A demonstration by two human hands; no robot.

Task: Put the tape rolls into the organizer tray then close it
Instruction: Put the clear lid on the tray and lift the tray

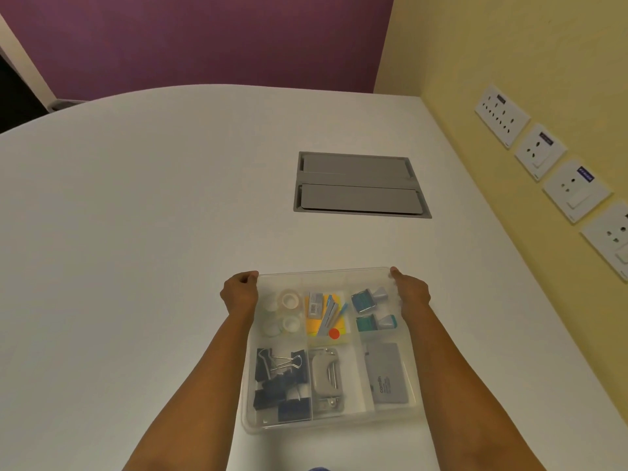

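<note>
A clear plastic organizer tray sits on the white table in front of me, with a translucent lid lying over it. Several clear tape rolls show through the lid in the far left compartment. My left hand grips the lid's far left corner. My right hand grips its far right corner. Other compartments hold black binder clips, sticky notes, a grey stapler and a grey case.
A grey recessed cable hatch is set into the white table beyond the tray. A yellow wall with several white power sockets runs along the table's right edge. A purple wall stands at the back.
</note>
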